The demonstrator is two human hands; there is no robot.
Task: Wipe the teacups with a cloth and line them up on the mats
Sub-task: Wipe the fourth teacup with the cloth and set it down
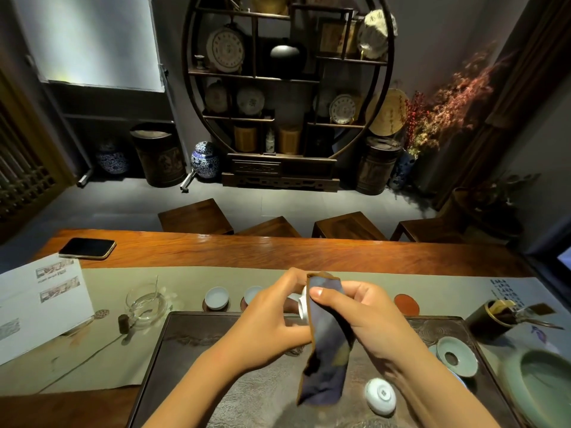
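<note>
My left hand (272, 316) grips a white teacup (302, 305) held above the dark tea tray (191, 350). My right hand (358, 313) pinches a dark blue cloth (327, 344) against the cup's rim, and the cloth hangs down over the tray. Two pale teacups stand upright on round mats beyond the tray: one (217, 298) at the left, another (251, 292) partly hidden by my left hand. A bare reddish mat (406, 303) lies to the right. One more white cup (380, 396) sits upside down on the tray.
A glass pitcher (145, 305) and a small dark stopper (123, 323) stand left of the tray. A phone (87, 248) and printed sheets (37, 304) lie far left. A celadon strainer (456, 356), a green basin (543, 384) and a dark tool holder (491, 316) crowd the right.
</note>
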